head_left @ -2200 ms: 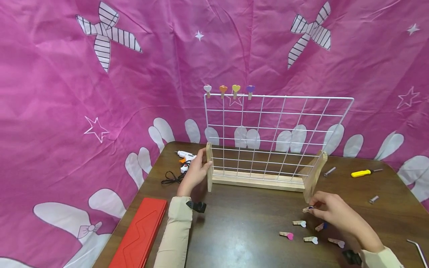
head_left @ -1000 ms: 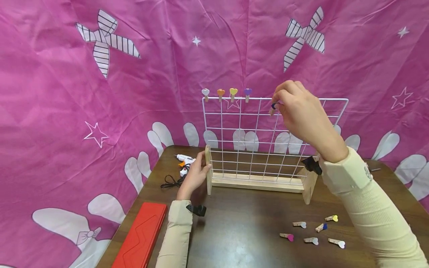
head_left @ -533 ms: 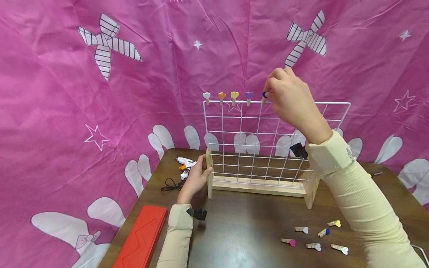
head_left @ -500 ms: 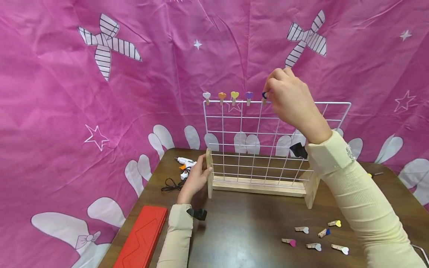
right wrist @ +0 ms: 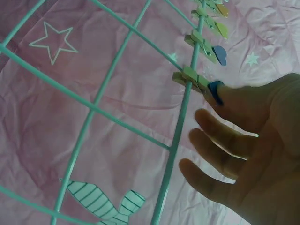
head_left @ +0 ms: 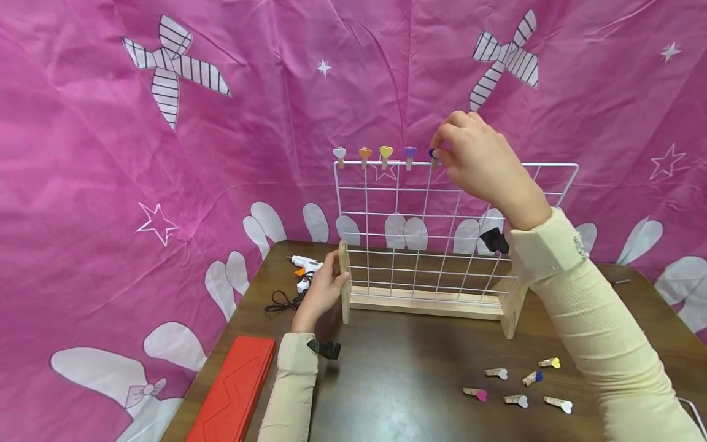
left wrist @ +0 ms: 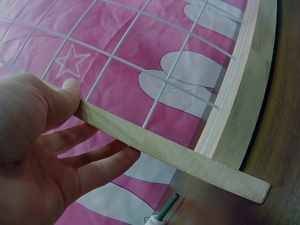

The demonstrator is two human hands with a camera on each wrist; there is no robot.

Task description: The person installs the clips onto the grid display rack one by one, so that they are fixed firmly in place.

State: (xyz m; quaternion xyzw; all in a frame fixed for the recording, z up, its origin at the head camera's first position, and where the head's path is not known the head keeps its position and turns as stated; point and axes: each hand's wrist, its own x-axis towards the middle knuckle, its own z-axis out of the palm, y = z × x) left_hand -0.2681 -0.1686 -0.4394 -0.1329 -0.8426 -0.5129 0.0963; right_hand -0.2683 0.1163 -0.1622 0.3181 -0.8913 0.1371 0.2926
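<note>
A white wire grid (head_left: 552,165) stands upright in a wooden base (head_left: 425,306). My left hand (head_left: 320,294) holds the left wooden side post (left wrist: 187,157), thumb on one face and fingers on the other. At the top wire, my right hand (head_left: 480,159) pinches the dark blue heart end of a mini clothespin (right wrist: 190,77), whose wooden jaws sit across the wire. To its left, clothespins with white (head_left: 339,153), orange (head_left: 364,153), yellow (head_left: 386,151) and purple (head_left: 410,153) hearts line the same wire.
Several loose heart clothespins lie front right, among them a pink one (head_left: 478,395) and a yellow one (head_left: 552,363). A red box (head_left: 232,393) lies at the left. Behind my left hand is a white glue gun (head_left: 305,265) with its black cord (head_left: 283,302).
My right hand has risen from the table with the blue-heart clothespin and moved left along the top wire, where the clothespin now sits. My left hand stays on the post.
</note>
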